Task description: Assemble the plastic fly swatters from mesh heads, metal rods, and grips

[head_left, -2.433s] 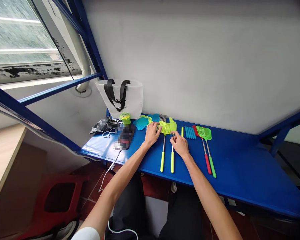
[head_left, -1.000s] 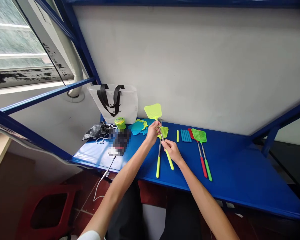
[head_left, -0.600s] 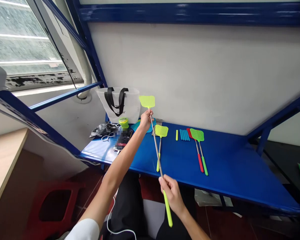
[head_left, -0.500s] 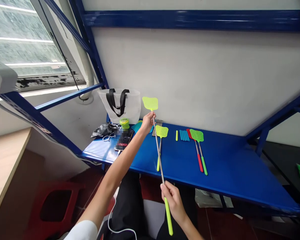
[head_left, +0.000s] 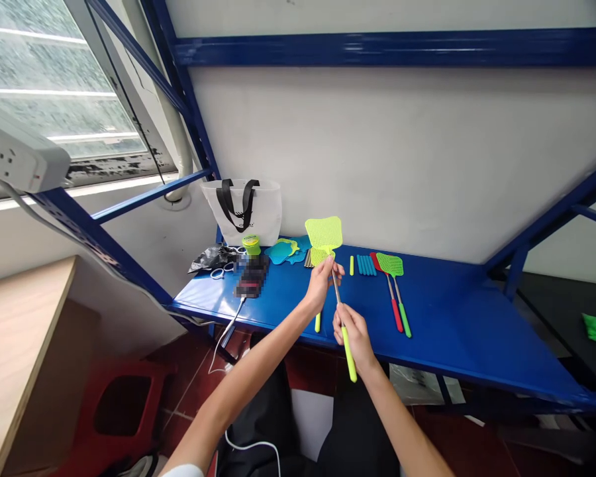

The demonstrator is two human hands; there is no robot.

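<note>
A yellow-green fly swatter (head_left: 324, 233) with a metal telescopic shaft is between my hands, above the table's front half. My left hand (head_left: 322, 283) is closed on it just below the mesh head. Lower down, my right hand (head_left: 353, 334) grips the shaft where it meets the yellow-green handle. Behind my left hand lies a second yellow-green swatter, mostly hidden; its handle end (head_left: 318, 322) shows. Right of my hands a red swatter (head_left: 396, 311) and a green swatter (head_left: 391, 265) lie side by side, near several blue grips (head_left: 366, 265) and one yellow grip (head_left: 351, 265).
The blue table (head_left: 457, 318) backs onto a white wall. At its left are a white bag (head_left: 251, 212), a green tub (head_left: 251, 245), scissors (head_left: 222, 270), a phone (head_left: 252, 277) on a cable, and blue swatter heads (head_left: 279, 252). A red stool (head_left: 124, 404) stands lower left.
My hands have come closer together and the swatter's shaft is now much shorter. Its head has moved down and to the right, while the handle has risen.
</note>
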